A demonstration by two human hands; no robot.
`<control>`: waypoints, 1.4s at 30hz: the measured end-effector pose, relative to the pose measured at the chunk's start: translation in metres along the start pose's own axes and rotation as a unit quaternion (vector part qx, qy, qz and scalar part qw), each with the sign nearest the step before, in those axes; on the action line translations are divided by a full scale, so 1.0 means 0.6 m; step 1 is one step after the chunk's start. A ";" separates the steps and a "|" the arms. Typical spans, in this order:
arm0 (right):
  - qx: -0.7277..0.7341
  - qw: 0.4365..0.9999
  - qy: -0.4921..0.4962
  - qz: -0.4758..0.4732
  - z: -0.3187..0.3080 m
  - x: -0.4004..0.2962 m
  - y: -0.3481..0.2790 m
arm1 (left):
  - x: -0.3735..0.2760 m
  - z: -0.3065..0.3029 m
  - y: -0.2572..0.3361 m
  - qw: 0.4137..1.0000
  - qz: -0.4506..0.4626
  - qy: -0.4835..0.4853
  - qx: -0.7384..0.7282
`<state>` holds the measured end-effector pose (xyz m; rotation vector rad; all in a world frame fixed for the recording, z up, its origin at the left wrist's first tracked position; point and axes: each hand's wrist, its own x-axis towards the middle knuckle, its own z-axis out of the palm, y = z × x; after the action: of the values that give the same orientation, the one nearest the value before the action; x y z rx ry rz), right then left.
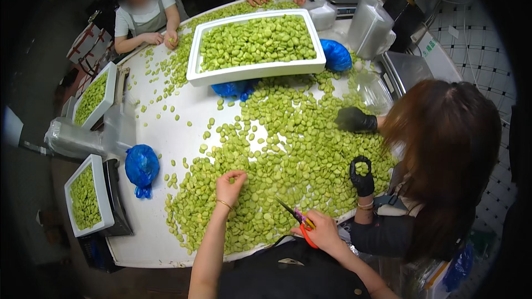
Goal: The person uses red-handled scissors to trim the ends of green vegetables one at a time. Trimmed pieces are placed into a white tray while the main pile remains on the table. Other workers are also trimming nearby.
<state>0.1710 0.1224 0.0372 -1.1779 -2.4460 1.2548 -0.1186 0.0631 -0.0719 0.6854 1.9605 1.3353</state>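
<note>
My left hand (228, 189), with a bangle at the wrist, is just above a wide heap of shelled green broad beans (257, 211). Its thumb and curled index finger close around a green bean (232, 180), which the fingers partly cover. My right hand (322, 230) is at the near table edge, gripping scissors (298, 216) with red and yellow handles. Their dark blades point away to the left, low over the beans, and look slightly parted. No bean shows between the blades.
A co-worker's black-gloved hands (360, 176) work close on my right, one holding beans. A white foam box (253, 68) of beans stands mid-table near blue bags (142, 166). Smaller filled boxes (108, 211) line the left; scales (405, 70) and plastic containers (370, 29) stand at right. Two more people work opposite.
</note>
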 end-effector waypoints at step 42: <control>0.138 0.981 0.137 -0.003 0.096 0.013 0.095 | -0.175 0.098 0.058 0.966 0.065 -0.237 -0.076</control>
<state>0.1727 0.1115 -0.0432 -1.1747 -2.0053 1.2827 -0.0042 0.0333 -0.0309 0.9687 1.4393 1.2413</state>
